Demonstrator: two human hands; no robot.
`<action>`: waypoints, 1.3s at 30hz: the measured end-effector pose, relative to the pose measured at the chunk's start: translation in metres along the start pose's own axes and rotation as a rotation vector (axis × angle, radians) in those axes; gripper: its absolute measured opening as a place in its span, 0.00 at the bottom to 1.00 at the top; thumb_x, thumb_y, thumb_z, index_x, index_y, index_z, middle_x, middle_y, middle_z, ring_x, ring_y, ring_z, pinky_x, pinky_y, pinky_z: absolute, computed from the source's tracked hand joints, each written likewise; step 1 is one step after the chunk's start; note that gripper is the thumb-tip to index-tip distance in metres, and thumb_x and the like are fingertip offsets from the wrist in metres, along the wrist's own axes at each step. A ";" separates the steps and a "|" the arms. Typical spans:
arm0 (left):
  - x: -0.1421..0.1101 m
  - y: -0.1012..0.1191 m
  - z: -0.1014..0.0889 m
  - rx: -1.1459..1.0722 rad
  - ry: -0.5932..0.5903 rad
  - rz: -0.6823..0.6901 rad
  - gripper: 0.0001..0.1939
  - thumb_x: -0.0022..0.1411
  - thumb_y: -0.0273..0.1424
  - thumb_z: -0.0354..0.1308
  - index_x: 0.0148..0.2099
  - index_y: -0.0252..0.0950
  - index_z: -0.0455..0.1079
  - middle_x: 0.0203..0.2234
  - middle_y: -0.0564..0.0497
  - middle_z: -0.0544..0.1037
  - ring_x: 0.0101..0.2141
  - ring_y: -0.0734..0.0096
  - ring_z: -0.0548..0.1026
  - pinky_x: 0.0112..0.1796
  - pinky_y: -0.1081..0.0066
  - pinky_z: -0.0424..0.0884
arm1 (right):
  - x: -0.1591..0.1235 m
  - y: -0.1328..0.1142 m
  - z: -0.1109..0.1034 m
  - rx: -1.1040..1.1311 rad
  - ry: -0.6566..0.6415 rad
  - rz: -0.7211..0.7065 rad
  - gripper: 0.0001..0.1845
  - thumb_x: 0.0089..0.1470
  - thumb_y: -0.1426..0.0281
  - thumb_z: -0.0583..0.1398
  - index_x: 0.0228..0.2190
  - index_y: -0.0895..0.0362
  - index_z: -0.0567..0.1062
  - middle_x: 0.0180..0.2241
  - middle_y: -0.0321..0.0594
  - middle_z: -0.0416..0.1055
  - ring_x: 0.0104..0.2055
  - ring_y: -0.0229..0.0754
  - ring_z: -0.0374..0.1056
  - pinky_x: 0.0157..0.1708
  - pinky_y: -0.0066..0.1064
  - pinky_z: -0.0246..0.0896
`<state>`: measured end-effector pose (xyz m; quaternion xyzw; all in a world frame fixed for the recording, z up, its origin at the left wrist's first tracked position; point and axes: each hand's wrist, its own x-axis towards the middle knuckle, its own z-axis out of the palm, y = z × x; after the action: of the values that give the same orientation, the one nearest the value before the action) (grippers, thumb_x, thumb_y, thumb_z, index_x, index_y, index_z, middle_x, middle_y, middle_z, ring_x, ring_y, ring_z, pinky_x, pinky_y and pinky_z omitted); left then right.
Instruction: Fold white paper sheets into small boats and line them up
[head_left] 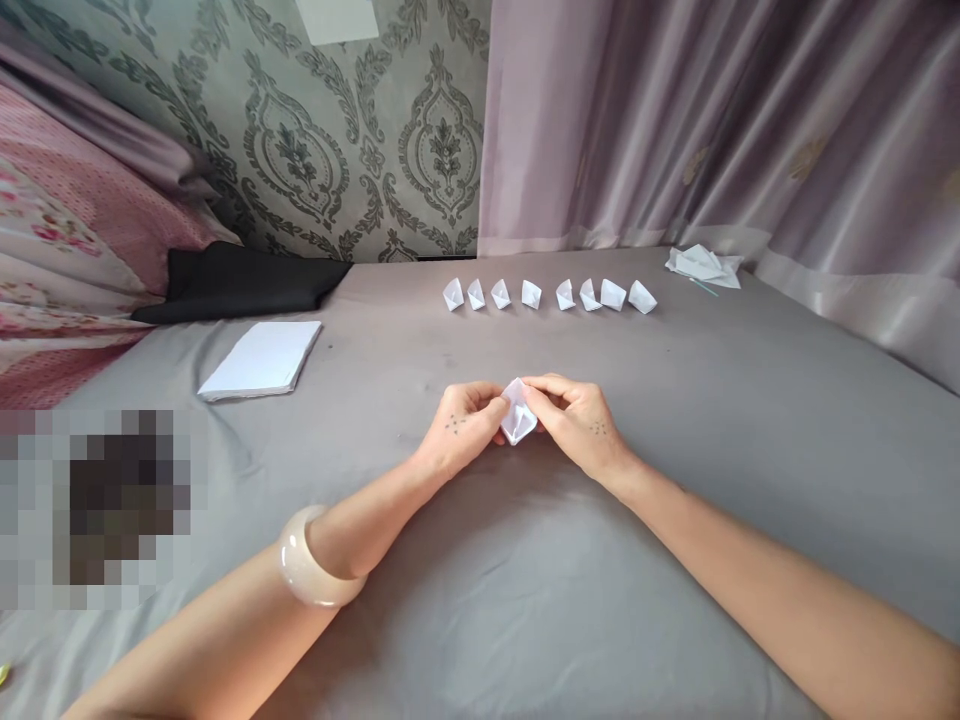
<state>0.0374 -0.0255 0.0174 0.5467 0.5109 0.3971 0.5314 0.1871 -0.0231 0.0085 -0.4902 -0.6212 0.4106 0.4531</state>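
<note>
A small folded white paper piece (518, 418) is held between my two hands above the grey cloth, its hollow side facing me. My left hand (466, 420) pinches its left edge, thumb on top and fingers behind. On the opposite edge, my right hand (576, 415) grips it the same way, with the thumb near the upper right side. The fingertips behind the paper are partly hidden. Beyond my hands stands a row of several similar folded paper pieces (531, 294).
A stack of white paper (261, 358) lies to the left, with a black cloth (247, 284) behind it. Loose paper pieces (703, 265) and a thin bluish stick (704, 288) lie at the back right. Curtains (637, 120) and a patterned wall (360, 140) border the grey cloth surface (750, 430).
</note>
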 end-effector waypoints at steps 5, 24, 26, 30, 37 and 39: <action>0.000 0.000 0.000 -0.054 -0.011 -0.019 0.08 0.54 0.29 0.54 0.29 0.31 0.74 0.18 0.53 0.72 0.20 0.76 0.68 0.23 0.76 0.64 | 0.000 0.000 -0.001 0.013 -0.008 0.021 0.14 0.53 0.63 0.58 0.34 0.55 0.80 0.36 0.40 0.76 0.33 0.40 0.70 0.30 0.29 0.64; -0.001 -0.007 0.000 -0.031 0.015 0.050 0.16 0.56 0.41 0.60 0.26 0.33 0.71 0.18 0.52 0.72 0.19 0.77 0.68 0.21 0.77 0.64 | -0.002 -0.002 -0.002 0.016 -0.034 -0.026 0.12 0.54 0.64 0.57 0.32 0.56 0.79 0.33 0.39 0.73 0.32 0.38 0.68 0.31 0.28 0.64; -0.001 -0.008 0.000 -0.024 0.016 0.053 0.17 0.56 0.42 0.60 0.26 0.33 0.70 0.18 0.52 0.73 0.20 0.77 0.68 0.21 0.77 0.64 | -0.001 -0.002 -0.002 0.012 -0.025 -0.029 0.13 0.54 0.63 0.58 0.32 0.56 0.79 0.32 0.39 0.73 0.32 0.39 0.68 0.31 0.29 0.64; 0.000 -0.009 0.000 -0.005 0.018 0.027 0.15 0.56 0.41 0.60 0.27 0.33 0.70 0.19 0.52 0.73 0.20 0.77 0.69 0.22 0.77 0.66 | 0.000 0.002 0.001 -0.001 0.005 -0.065 0.10 0.53 0.66 0.59 0.31 0.56 0.80 0.31 0.38 0.73 0.31 0.38 0.68 0.30 0.28 0.63; 0.001 -0.014 -0.001 0.089 0.015 0.130 0.16 0.59 0.41 0.56 0.30 0.32 0.71 0.20 0.53 0.72 0.21 0.77 0.68 0.22 0.78 0.64 | 0.003 0.005 0.000 -0.051 0.020 -0.149 0.07 0.53 0.69 0.60 0.31 0.56 0.80 0.31 0.37 0.73 0.32 0.37 0.69 0.32 0.27 0.64; 0.002 -0.015 -0.001 0.163 0.051 0.190 0.15 0.60 0.40 0.55 0.29 0.33 0.70 0.19 0.54 0.71 0.21 0.78 0.67 0.22 0.78 0.62 | 0.003 0.005 0.001 -0.081 0.036 -0.191 0.07 0.53 0.70 0.60 0.31 0.56 0.79 0.30 0.37 0.73 0.31 0.36 0.68 0.31 0.27 0.63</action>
<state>0.0347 -0.0250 0.0023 0.6237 0.5008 0.4164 0.4322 0.1873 -0.0191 0.0043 -0.4541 -0.6729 0.3312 0.4808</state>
